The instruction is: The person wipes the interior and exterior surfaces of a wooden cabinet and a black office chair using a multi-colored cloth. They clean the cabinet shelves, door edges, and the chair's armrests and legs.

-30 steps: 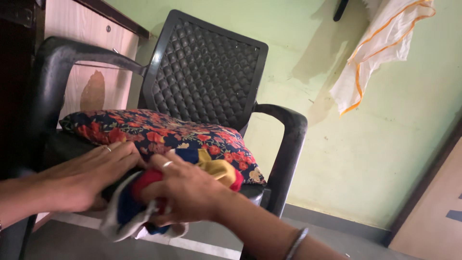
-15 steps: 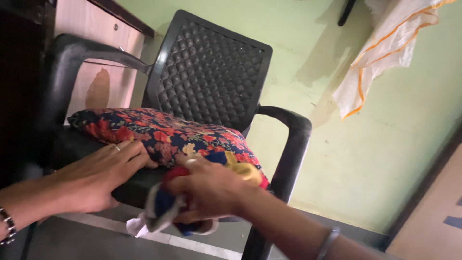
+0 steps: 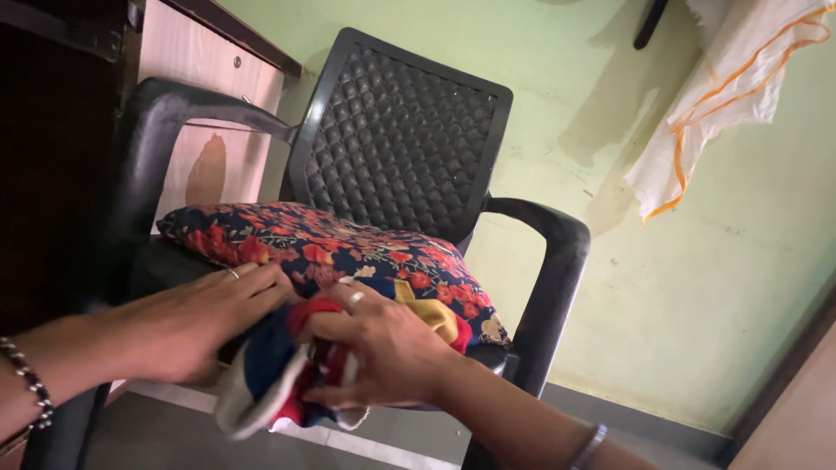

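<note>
A black plastic armchair (image 3: 402, 144) stands against a pale green wall. On its seat lies a dark floral cushion (image 3: 313, 246) with red flowers. My right hand (image 3: 379, 348) grips a bunched cloth (image 3: 261, 370) of red, blue, white and yellow at the seat's front edge, pressing it against the cushion. Resting flat on the seat beside the cloth is my left hand (image 3: 187, 322), its fingertips touching the cushion's front edge. Both hands wear a ring.
A wooden cabinet (image 3: 205, 104) stands left of the chair. A white cloth with an orange border (image 3: 723, 96) hangs on the wall at upper right. A door frame (image 3: 784, 374) runs along the right. Grey floor lies under the chair.
The view has shifted so the chair sits further right. My right hand has drawn the cloth back toward my left hand after moving it right; my left hand stays on the seat.
</note>
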